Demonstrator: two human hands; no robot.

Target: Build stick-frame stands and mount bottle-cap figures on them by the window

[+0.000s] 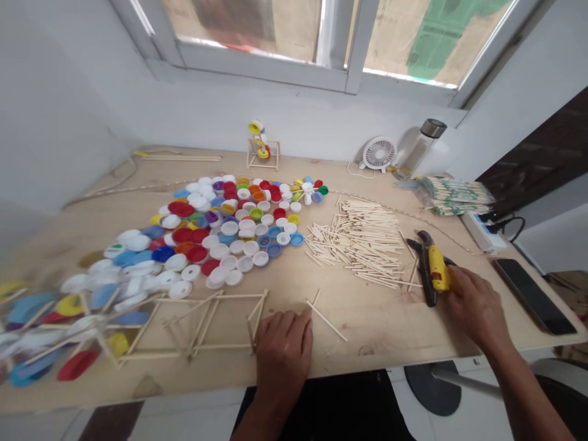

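Observation:
My right hand [475, 303] is closed around the handle of a yellow hot glue gun [440, 269] at the right of the table. Against the gun lies a dark tool [427, 266] that looks like pliers; the two overlap. My left hand [285, 340] rests near the table's front edge, its fingers curled and pressed together. From its fingertips pokes a short wooden stick [315, 297], crossed by a longer wooden stick [328, 321] lying on the table. Just left of that hand stands a frame of joined wooden sticks [229, 347].
Many bottle caps [236, 246] cover the table's left middle. A heap of loose sticks [362, 242] lies right of them. Blurred cap wheels [78, 365] fill the left front. A phone [533, 297], power strip [484, 231], small fan [379, 153] and bottle [420, 150] stand right.

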